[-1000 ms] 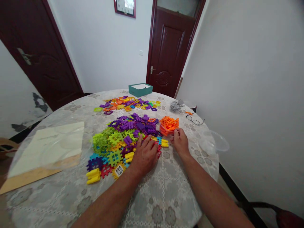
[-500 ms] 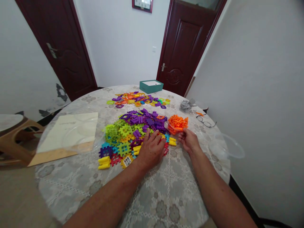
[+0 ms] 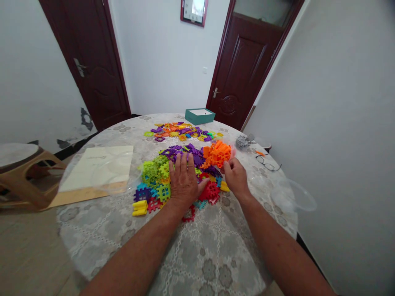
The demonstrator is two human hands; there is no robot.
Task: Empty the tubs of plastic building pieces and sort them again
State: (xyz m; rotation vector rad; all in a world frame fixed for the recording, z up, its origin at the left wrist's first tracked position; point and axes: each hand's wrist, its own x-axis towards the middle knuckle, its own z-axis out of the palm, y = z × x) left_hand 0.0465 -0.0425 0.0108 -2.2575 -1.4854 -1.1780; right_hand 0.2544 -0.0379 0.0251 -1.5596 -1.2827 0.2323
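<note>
A heap of plastic interlocking building pieces (image 3: 156,170) in green, purple, red, blue and yellow lies on the table. My left hand (image 3: 184,181) rests on the heap, fingers spread, thumb out toward red pieces (image 3: 212,190). My right hand (image 3: 236,174) is closed, thumb and fingers pinching the edge of a clear plastic bowl (image 3: 233,153). The bowl is tilted left, and orange pieces (image 3: 218,153) stand at its mouth against the purple ones. Most of the bowl is hidden by the orange pieces and my hand.
Behind the heap lies a smaller mixed pile (image 3: 182,130), with a teal box (image 3: 200,116) beyond. Grey pieces (image 3: 242,142) and eyeglasses (image 3: 268,163) are at the right, near a clear lid (image 3: 298,195). A cream sheet (image 3: 95,166) lies left on the patterned tablecloth (image 3: 129,246).
My right hand has tipped the bowl up and leftward, so orange pieces now lean over the heap. My left hand has shifted left and spread flat. A red piece appears in front.
</note>
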